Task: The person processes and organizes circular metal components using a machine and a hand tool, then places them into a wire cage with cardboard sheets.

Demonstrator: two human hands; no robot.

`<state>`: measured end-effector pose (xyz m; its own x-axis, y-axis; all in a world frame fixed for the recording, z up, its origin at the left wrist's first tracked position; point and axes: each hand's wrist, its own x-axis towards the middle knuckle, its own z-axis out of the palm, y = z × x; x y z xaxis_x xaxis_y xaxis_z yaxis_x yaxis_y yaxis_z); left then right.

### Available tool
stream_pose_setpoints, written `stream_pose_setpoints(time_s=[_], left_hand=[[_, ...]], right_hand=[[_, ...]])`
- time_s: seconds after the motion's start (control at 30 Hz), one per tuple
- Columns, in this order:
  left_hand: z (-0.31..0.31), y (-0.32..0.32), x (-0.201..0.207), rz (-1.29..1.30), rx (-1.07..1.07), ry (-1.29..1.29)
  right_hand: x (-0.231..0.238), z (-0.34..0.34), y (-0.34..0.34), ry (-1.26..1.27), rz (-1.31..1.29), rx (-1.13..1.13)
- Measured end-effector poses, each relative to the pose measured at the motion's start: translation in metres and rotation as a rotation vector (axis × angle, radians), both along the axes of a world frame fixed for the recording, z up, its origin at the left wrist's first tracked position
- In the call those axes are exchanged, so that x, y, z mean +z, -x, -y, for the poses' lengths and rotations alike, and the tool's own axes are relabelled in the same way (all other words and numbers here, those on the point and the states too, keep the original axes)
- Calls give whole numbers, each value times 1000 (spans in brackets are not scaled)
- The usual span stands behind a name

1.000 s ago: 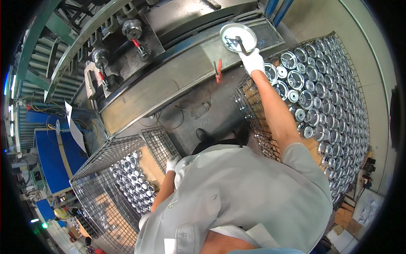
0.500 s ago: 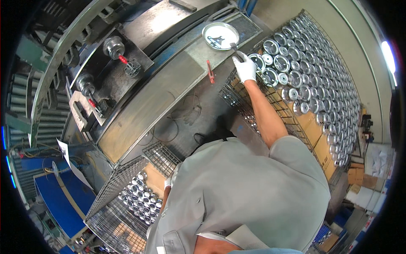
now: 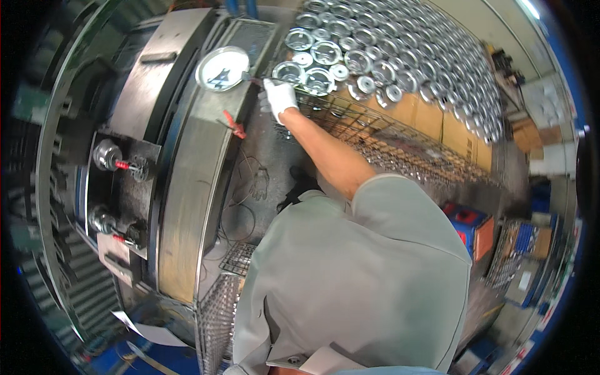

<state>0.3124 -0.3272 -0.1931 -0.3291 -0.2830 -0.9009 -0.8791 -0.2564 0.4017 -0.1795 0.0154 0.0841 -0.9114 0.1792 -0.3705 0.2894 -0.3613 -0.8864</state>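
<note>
My right hand (image 3: 279, 101), in a white glove, reaches far out to the bench's far end. Its fingers are closed on the end of a dark, narrow tool (image 3: 252, 79) that looks like a brush, though its kind is hard to make out. The tool's other end lies at the rim of a round white pan (image 3: 242, 54), which holds something white and a dark patch. Just right of the hand stand shiny metal cups (image 3: 319, 81) in rows. My left hand is out of view.
Red-handled pliers (image 3: 234, 125) lie on the long metal bench (image 3: 187, 206). On the left, two clamped metal cups (image 3: 107, 155) sit on a fixture. Wire mesh baskets (image 3: 375, 137) border the cup-covered cardboard (image 3: 431, 119); another basket (image 3: 215, 319) stands at lower left. Cables and a glove (image 3: 259, 185) lie on the floor.
The view has turned right, so the bench and pan now appear further left. My right hand stays by the pan with the dark tool. The left glove has gone out of view.
</note>
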Motion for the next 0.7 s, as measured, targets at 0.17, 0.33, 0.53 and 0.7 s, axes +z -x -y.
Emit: stream_pose_setpoints(time_s=[0.17,0.33,0.53,0.7], left_hand=[[19,39,13,-5,-176,-5],[29,31,27,24,-234,-1],[29,-1,44,69,-229,-3],[25,-10,48,77,-208,-7]], right_hand=[[7,-7,-27,-773,-271,-115],[6,-17,-37,-1074,-401,42],[-12,-3,-22,-315,-125,-41],[-18,0,-29,-820,-297,-94]])
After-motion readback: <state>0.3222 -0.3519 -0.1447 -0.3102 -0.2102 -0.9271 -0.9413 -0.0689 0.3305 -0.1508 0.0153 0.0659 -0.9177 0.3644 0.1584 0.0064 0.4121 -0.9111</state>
